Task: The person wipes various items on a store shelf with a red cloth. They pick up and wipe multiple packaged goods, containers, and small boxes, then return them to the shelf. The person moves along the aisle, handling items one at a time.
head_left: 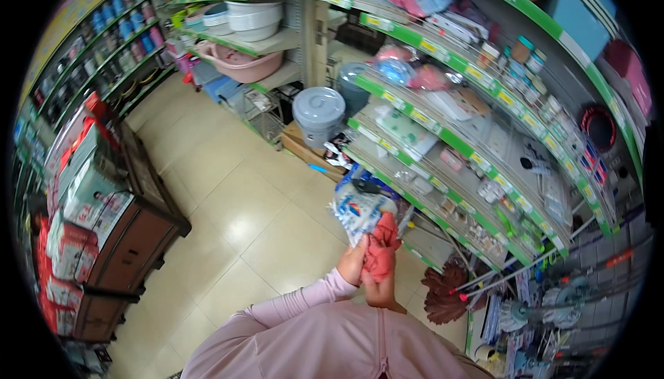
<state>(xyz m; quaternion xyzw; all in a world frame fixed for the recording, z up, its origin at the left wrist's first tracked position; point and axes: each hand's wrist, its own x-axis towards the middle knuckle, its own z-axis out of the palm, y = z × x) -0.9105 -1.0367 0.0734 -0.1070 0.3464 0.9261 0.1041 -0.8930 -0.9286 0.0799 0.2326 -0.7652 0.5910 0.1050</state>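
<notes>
A crumpled coral-red cloth [380, 249] is bunched up in front of my body. My left hand [352, 261] grips its left side with the fingers closed. From below, my right hand [380, 290] closes around it, partly covered by the folds. Just beyond the cloth is a white and blue plastic package [360, 211], with a dark object [366, 186] on top of it. Whether my left fingertips touch that package, I cannot tell.
Green-edged shelves [443, 133] with small goods rise close on my right. Mops and a brown duster [448, 290] stand at the lower right. A lidded grey bucket [319, 115] sits ahead by a cardboard box [304, 149]. Brown cabinets [131, 241] bearing packages line the left.
</notes>
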